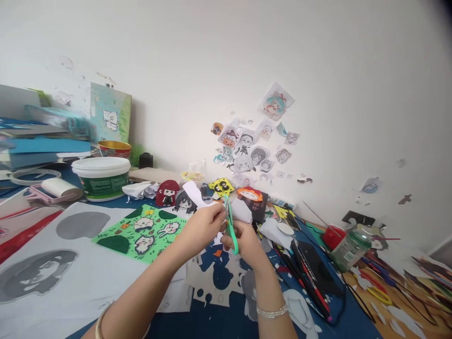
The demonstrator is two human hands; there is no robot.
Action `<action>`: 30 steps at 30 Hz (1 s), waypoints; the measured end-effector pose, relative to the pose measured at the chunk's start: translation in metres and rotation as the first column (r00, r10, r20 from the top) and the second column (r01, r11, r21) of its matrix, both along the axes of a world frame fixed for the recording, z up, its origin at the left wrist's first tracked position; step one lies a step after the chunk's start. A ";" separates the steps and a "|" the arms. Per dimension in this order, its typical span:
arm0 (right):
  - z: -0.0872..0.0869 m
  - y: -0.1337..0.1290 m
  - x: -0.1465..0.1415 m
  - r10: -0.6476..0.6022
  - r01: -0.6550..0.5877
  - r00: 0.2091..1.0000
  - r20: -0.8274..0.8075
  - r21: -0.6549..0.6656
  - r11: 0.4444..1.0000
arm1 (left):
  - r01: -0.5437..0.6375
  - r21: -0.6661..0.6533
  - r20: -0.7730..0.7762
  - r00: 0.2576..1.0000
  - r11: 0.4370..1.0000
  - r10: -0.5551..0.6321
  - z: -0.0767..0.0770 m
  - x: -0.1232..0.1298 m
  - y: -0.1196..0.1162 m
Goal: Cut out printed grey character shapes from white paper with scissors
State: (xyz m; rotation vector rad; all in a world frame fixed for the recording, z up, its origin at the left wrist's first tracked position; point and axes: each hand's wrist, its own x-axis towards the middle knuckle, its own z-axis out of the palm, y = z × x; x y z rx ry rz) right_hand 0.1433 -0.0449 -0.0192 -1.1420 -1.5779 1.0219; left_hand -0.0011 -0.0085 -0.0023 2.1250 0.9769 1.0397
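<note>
In the head view my right hand (247, 242) is closed round the handles of green scissors (231, 230), whose blades point up and away. My left hand (208, 226), just left of the blades, pinches a piece of white paper (196, 194) that sticks up above my fingers. More white paper (242, 211) shows behind the scissors. Below my hands lies a cream sheet with cut-out holes (212, 282) on the blue table (176, 325). A green sheet with small animal drawings (141, 233) lies left of my left hand.
A white-lidded tub (102, 176) stands at the left, near stacked folders (45, 146). Paper cut-outs (166, 193) lean along the wall. Pens (307, 278), a glass jar (351, 247) and a red cup (333, 237) are at the right. A large printed sheet (88, 263) covers the left.
</note>
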 end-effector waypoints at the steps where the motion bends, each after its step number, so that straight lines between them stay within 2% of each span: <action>1: 0.000 0.000 0.000 -0.003 0.003 1.000 0.001 -0.003 1.000 | 0.004 0.001 0.000 1.000 1.000 -0.004 0.001 -0.001 0.000; 10: -0.003 0.001 0.001 0.030 -0.030 1.000 -0.001 0.014 0.999 | -0.004 0.028 -0.018 1.000 1.000 0.004 0.003 -0.002 0.001; 17: 0.002 -0.002 0.000 0.016 -0.016 1.000 -0.013 0.006 1.000 | 0.022 -0.003 0.043 0.999 1.000 -0.022 0.002 -0.001 0.000; 24: 0.000 -0.001 0.004 0.037 -0.038 0.999 -0.026 -0.047 0.998 | -0.005 0.076 -0.063 0.998 0.997 0.010 0.008 -0.004 -0.001; 30: -0.003 0.000 0.008 0.038 -0.038 0.999 0.016 -0.045 0.998 | -0.017 0.053 -0.098 0.995 0.998 0.022 0.006 -0.007 0.000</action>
